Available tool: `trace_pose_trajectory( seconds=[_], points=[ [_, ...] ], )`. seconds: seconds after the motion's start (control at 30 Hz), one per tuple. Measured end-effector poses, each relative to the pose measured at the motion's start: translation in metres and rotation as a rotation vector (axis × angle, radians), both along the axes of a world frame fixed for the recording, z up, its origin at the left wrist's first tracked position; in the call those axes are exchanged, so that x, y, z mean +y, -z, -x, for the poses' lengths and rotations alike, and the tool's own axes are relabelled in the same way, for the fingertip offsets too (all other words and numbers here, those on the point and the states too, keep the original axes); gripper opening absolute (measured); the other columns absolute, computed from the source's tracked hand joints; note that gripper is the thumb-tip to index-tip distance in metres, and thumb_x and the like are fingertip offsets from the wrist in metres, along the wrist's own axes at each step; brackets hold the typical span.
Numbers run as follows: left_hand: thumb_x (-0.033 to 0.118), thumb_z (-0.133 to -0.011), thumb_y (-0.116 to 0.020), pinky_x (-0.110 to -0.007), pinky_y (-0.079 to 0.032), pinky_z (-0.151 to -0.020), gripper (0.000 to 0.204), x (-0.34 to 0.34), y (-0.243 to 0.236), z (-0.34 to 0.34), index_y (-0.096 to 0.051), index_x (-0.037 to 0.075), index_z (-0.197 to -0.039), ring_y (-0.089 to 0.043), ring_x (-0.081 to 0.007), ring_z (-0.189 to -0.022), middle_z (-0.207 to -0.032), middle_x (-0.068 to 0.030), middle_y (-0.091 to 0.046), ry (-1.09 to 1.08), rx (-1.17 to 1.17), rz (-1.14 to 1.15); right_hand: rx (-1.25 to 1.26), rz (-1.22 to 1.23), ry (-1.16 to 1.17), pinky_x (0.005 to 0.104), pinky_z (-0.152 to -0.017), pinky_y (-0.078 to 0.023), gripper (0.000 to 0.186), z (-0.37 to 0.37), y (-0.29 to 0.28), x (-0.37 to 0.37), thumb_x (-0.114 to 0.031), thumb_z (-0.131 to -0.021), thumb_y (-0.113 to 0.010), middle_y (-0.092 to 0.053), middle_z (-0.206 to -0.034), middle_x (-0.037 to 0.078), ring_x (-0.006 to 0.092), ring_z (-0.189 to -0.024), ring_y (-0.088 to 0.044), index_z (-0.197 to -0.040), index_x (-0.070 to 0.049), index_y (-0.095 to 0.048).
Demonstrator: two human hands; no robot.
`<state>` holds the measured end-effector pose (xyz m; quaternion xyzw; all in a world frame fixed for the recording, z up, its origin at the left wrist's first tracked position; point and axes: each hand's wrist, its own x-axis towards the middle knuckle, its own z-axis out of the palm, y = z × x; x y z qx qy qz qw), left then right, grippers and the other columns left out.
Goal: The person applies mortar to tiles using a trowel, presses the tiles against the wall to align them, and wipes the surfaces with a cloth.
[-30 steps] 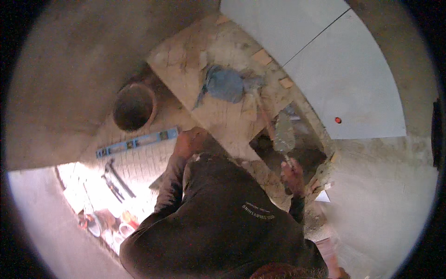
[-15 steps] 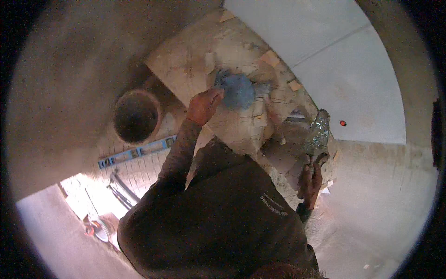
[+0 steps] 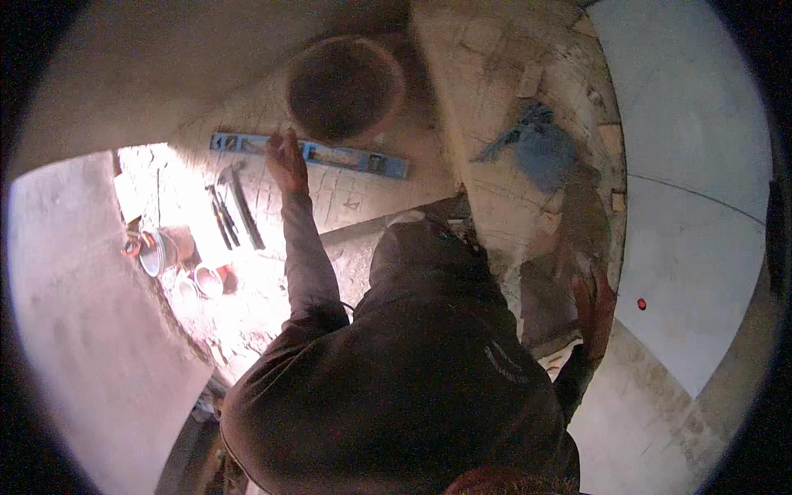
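My left hand is over a blue spirit level that lies on the floor. Its fingers look slightly apart and reach past the level's upper edge, close to the rim of a round dark bucket. Whether they touch either one I cannot tell. At the right, my right hand is closed around a trowel, low beside the edge of the pale slab; dimness and blur hide most of the blade. A crumpled blue thing, perhaps a cloth or bag, lies on the floor farther off, apart from both hands.
A hammer and other slim tools lie left of my left forearm in bright light. Beyond them stand a small pail and cups. Pale slabs with a red dot border the right. Walls rise at the left.
My left hand has left the blue crumpled thing and moved left to the level. The view has swung left, shifting everything rightward. My right hand stays low on the right.
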<state>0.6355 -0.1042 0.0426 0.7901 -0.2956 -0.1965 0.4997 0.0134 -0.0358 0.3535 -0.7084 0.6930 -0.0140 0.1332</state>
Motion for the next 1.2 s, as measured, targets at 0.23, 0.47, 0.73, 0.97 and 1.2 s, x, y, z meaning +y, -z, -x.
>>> trace_pose_trajectory(
  seconds=[0.23, 0.47, 0.73, 0.97, 1.2],
  points=[
    [0.038, -0.103, -0.062, -0.038, -0.056, -0.079, 0.047, 0.044, 0.041, 0.034, -0.057, 0.006, -0.136, -0.07, -0.024, -0.101, -0.113, -0.0094, -0.07, 0.256, 0.592, 0.077, -0.207, -0.214, 0.108, 0.0384, -0.068, -0.051, 0.055, -0.022, 0.046, -0.028, -0.041, -0.097, -0.069, -0.069, -0.095, 0.012, 0.0232, -0.078, -0.063, -0.133, 0.0, -0.061],
    [0.049, -0.097, -0.064, -0.048, -0.051, -0.101, 0.058, 0.149, -0.023, 0.106, -0.063, 0.002, -0.13, -0.063, -0.0414, -0.121, -0.125, -0.0246, -0.068, 0.606, 0.043, -0.66, -0.586, -0.552, 0.417, 0.033, -0.072, -0.052, 0.06, -0.104, 0.037, -0.019, -0.038, -0.101, -0.065, -0.067, -0.112, 0.011, 0.0185, -0.088, -0.064, -0.146, -0.002, -0.049],
    [0.044, -0.093, -0.064, -0.049, -0.052, -0.095, 0.051, 0.426, 0.118, 0.131, -0.067, 0.004, -0.124, -0.066, -0.038, -0.113, -0.118, -0.0225, -0.07, 0.148, 0.235, -0.849, -0.709, -0.574, -0.024, 0.0305, -0.06, -0.048, 0.05, -0.123, 0.059, -0.032, -0.037, -0.101, -0.063, -0.061, -0.095, 0.007, 0.0131, -0.07, -0.056, -0.136, -0.003, -0.054],
    [0.05, -0.094, -0.059, -0.046, -0.054, -0.096, 0.049, 0.557, 0.099, 0.211, -0.075, 0.01, -0.115, -0.069, -0.0372, -0.112, -0.117, -0.0204, -0.073, 0.487, 0.083, -1.344, -0.976, -0.609, -0.174, 0.0307, -0.057, -0.049, 0.045, -0.158, 0.087, -0.066, -0.037, -0.104, -0.06, -0.058, -0.084, 0.004, 0.0108, -0.065, -0.056, -0.134, -0.004, -0.05],
    [0.052, -0.091, -0.062, -0.045, -0.054, -0.093, 0.049, 0.593, 0.129, 0.261, -0.076, 0.014, -0.119, -0.071, -0.0372, -0.107, -0.11, -0.0187, -0.075, -0.112, 0.317, -0.676, -1.134, -0.719, -0.178, 0.0303, -0.052, -0.046, 0.036, -0.206, 0.111, -0.093, -0.035, -0.103, -0.062, -0.059, -0.086, 0.005, 0.0128, -0.06, -0.054, -0.123, -0.006, -0.056]
  ],
)
